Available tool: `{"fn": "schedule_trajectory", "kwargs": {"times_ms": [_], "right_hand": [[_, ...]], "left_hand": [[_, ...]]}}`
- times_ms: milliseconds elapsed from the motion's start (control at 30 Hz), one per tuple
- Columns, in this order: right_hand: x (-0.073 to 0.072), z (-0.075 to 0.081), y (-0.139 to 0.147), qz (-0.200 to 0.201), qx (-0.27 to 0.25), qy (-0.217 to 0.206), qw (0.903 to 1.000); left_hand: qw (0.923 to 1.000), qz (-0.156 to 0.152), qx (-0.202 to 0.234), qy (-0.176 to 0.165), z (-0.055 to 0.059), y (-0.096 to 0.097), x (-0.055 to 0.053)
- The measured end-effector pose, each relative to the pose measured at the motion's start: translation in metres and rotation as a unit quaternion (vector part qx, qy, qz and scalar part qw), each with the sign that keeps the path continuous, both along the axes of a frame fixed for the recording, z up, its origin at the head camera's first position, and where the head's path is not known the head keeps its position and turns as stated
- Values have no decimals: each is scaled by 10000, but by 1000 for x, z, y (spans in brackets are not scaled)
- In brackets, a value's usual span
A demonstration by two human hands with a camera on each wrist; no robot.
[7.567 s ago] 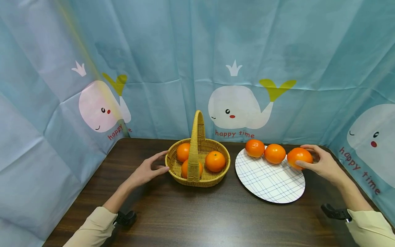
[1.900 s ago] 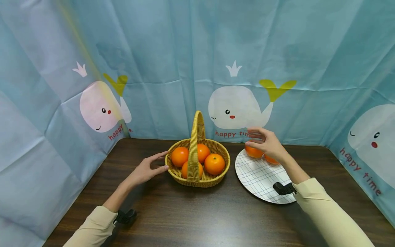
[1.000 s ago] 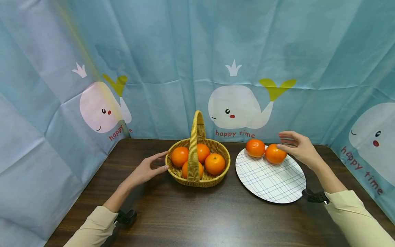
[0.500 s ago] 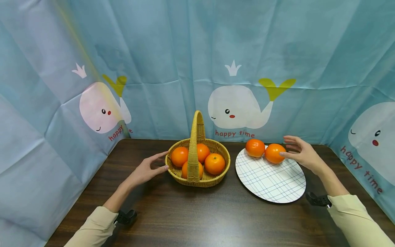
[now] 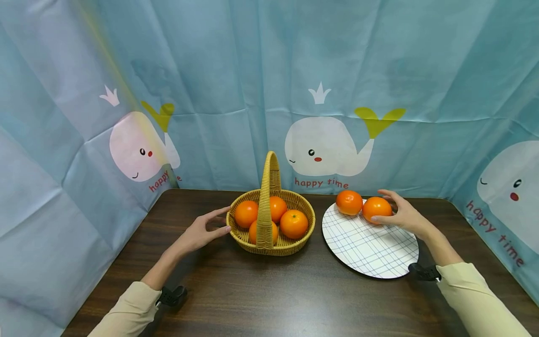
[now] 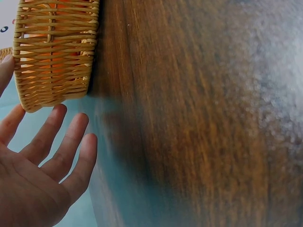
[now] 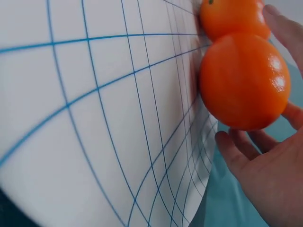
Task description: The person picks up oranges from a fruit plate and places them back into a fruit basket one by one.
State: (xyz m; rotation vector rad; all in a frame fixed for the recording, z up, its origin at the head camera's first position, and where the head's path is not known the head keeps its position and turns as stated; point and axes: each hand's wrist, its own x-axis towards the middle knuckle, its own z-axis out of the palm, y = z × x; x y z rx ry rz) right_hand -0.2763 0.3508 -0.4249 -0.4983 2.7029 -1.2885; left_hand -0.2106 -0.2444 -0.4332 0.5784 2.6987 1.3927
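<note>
My left hand (image 5: 200,233), its fingers spread and relaxed, lies at the left side of the yellow wicker basket (image 5: 244,244); the fingertips touch or nearly touch its rim. Several oranges (image 5: 294,224) sit in the basket under its upright handle. On the right, my right hand (image 5: 404,216) reaches round the right-hand orange (image 5: 376,208) on the white plate (image 5: 372,252). Its thumb is in front and its fingers behind. In the right wrist view the fingers (image 7: 232,149) lie close beneath that orange, while the thumb stands apart from it. Another orange (image 5: 349,202) rests against it on the left.
The dark wooden table (image 5: 269,295) carries the basket at the middle back and the blue-lined plate to its right. A light blue curtain (image 5: 236,93) with whale prints hangs behind and at both sides. A black wrist strap (image 5: 170,296) sits on each arm.
An orange from the plate's right has gone into the basket, and the basket's oranges sit differently. My right hand came back rightward, then moved down and left round another orange. The left hand stayed.
</note>
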Motion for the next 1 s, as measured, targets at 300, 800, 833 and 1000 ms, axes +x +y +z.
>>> {"fn": "schedule_trajectory", "kwargs": {"times_ms": [300,800,833,1000], "right_hand": [[-2,-4,0,-106,220,310,9992],[4,1,10,-310,265,371,9985],[4,2,11,-323,266,385,9984],[7,10,9,-289,185,465,9983]], "left_hand": [[10000,-14,-46,-58,1,0,-1],[10000,-31,-39,-33,0,-1,-1],[10000,-33,-42,-29,0,-1,-1],[10000,-35,-27,20,0,0,0]]}}
